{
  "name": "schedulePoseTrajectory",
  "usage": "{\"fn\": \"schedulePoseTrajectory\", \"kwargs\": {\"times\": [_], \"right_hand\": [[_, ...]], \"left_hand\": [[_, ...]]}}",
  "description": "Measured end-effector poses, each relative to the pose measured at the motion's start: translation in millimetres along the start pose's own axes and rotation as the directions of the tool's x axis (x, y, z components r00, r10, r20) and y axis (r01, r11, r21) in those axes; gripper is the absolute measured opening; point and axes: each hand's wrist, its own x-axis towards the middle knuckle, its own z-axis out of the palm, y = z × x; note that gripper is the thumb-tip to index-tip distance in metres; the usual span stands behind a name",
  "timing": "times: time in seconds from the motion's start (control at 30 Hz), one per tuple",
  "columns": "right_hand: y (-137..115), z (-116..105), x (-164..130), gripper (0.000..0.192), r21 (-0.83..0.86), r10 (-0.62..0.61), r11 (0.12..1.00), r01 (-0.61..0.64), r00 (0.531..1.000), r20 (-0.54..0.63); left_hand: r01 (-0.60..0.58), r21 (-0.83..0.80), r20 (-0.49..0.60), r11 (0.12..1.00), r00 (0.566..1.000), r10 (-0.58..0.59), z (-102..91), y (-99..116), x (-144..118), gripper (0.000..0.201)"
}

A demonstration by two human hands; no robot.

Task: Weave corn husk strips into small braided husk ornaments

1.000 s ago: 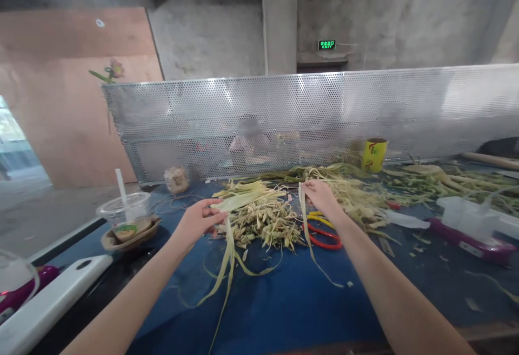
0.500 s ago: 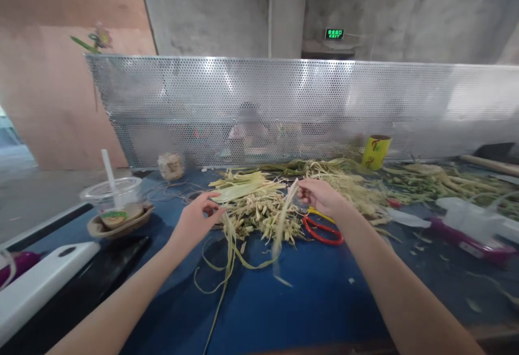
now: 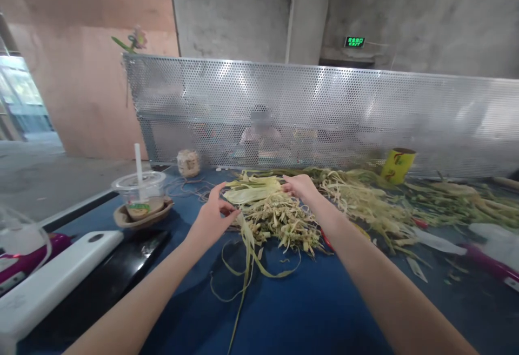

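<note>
My left hand (image 3: 214, 215) is closed in a pinch, thumb and forefinger together, on long pale-green leaf strips (image 3: 248, 236) that look like husk. Their ends hang and curl over the blue tabletop. My right hand (image 3: 300, 186) reaches to the right end of broad pale husk leaves (image 3: 252, 193), its fingers curled; whatever lies between them is hidden. Below both hands sits a heap of short, chopped-looking husk pieces (image 3: 284, 220). Red-handled scissors (image 3: 326, 240) lie mostly hidden behind my right forearm.
At left stand a lidded plastic cup with a straw (image 3: 139, 182) in a brown bowl (image 3: 121, 219), a white slab-like object (image 3: 68, 268) and a twine ball (image 3: 188, 163). More shredded husk (image 3: 360, 203) and a yellow tube (image 3: 398, 166) lie right. A perforated metal screen (image 3: 219, 112) runs behind.
My right hand has moved left and inward to the husk leaves; the pale strip it held up no longer hangs from it. My left hand keeps its strips. The view has turned slightly left.
</note>
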Motion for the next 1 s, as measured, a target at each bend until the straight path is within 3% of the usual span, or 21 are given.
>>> {"fn": "schedulePoseTrajectory", "kwargs": {"times": [0.13,0.23,0.33,0.43,0.6,0.77,1.0], "right_hand": [[-3.3,16.2,-28.4,0.027,-0.118,-0.2,0.972,0.202,0.979,0.028],[-1.7,33.6,-60.0,0.011,-0.162,-0.296,0.93,0.329,0.935,0.197],[3.6,49.5,-82.3,0.013,-0.149,-0.307,0.913,0.379,0.882,0.358],[9.9,54.4,-89.5,0.001,-0.128,-0.277,0.927,0.352,0.874,0.399],[19.9,42.5,-90.6,0.013,-0.077,-0.178,0.97,0.229,0.893,0.413],[28.8,37.5,-96.9,0.011,-0.01,-0.111,0.992,0.127,0.902,0.417],[30.0,42.6,-97.5,0.013,0.063,-0.188,0.982,0.177,0.918,0.349]], "left_hand": [[0.053,-0.062,0.005,0.997,0.999,-0.053,-2.3,1.6,-0.8,0.074],[0.083,-0.146,0.064,0.986,0.995,-0.074,-1.8,3.9,-2.0,0.072],[0.095,-0.22,0.115,0.971,0.991,-0.071,0.1,7.0,-4.5,0.069],[0.075,-0.231,0.116,0.97,0.992,-0.049,-1.3,9.0,-5.6,0.068],[0.1,-0.114,0.044,0.988,0.994,-0.095,-8.8,2.0,-3.2,0.077],[0.167,-0.103,0.128,0.981,0.98,-0.153,-5.2,-4.0,-3.1,0.077],[0.162,-0.245,0.162,0.956,0.979,-0.124,-0.6,5.7,-6.4,0.081]]}}
